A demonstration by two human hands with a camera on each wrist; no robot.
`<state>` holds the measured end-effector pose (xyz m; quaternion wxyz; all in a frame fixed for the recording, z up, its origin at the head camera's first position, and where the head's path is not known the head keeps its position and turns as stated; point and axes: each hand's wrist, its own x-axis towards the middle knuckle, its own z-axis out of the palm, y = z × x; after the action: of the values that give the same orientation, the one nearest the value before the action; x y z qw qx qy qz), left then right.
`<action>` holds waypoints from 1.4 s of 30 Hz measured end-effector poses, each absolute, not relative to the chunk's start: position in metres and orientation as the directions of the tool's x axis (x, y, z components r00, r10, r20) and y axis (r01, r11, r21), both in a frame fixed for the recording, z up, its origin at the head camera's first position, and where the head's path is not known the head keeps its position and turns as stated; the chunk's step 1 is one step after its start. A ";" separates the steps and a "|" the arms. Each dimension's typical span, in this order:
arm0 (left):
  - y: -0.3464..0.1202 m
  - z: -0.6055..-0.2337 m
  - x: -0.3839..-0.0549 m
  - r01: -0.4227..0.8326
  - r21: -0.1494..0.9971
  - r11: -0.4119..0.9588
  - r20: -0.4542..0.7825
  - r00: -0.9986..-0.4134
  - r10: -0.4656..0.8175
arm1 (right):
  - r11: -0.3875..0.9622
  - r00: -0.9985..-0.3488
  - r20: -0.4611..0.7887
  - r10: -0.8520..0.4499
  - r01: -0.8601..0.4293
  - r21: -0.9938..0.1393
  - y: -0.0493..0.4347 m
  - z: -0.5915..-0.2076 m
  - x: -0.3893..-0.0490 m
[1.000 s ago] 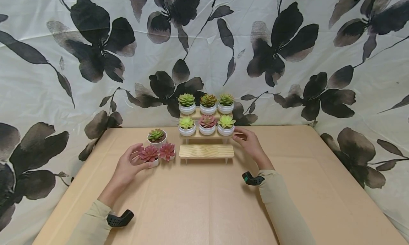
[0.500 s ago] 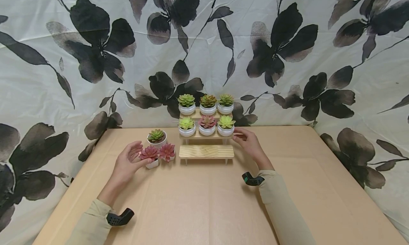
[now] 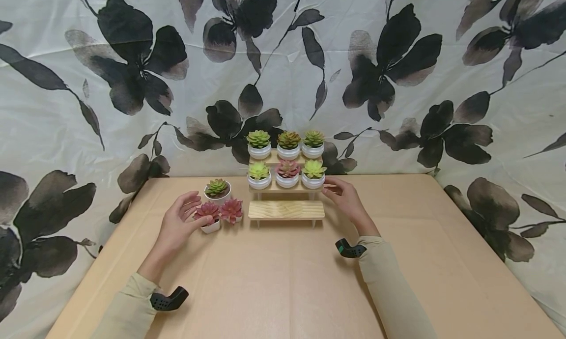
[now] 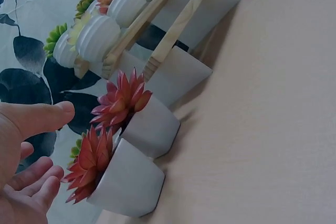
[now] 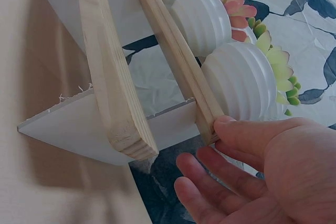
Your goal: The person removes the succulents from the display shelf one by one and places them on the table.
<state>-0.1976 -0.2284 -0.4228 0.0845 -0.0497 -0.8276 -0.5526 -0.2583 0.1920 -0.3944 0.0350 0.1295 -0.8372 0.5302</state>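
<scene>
A tiered plant stand (image 3: 286, 210) with wooden planks and white side supports stands at the back of the table. Its top and middle planks carry small succulents in round white pots. With thumb and index finger, my right hand (image 3: 345, 197) pinches the right end of the middle plank (image 5: 176, 56); the other fingers hang loose. My left hand (image 3: 177, 223) hovers beside a pink-red succulent (image 4: 92, 163) in an angular white pot (image 4: 131, 182), thumb and fingers spread apart. Just right of it sits a second pink-red succulent (image 3: 231, 210) in a similar pot.
A green succulent (image 3: 216, 187) in a larger-looking white pot stands behind the two red ones. A white cloth with dark flowers (image 3: 283, 73) hangs right behind the table (image 3: 283, 280). The lowest plank is bare.
My left thumb has lifted from the front red succulent's pot up to its leaves, and the fingers have spread away from it. My right hand stays at the plank.
</scene>
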 end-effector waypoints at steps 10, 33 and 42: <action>-0.220 -0.418 -0.202 0.185 0.906 0.381 0.200 -0.980 -0.001 | 0.396 -0.962 0.200 -0.185 -0.260 -0.881 0.191 -0.394 -0.259; -0.190 -0.409 -0.220 0.239 0.923 0.302 0.237 -0.971 0.045 | 0.402 -0.964 0.181 -0.192 -0.246 -0.882 0.190 -0.394 -0.257; -0.173 -0.397 -0.230 0.249 0.929 0.275 0.242 -0.968 0.060 | 0.409 -0.966 0.186 -0.178 -0.245 -0.879 0.191 -0.393 -0.258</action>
<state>-0.2304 -0.1735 -0.3968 0.0795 -0.0973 -0.7943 -0.5943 -0.2581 0.1908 -0.3928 0.0316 0.1260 -0.8387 0.5289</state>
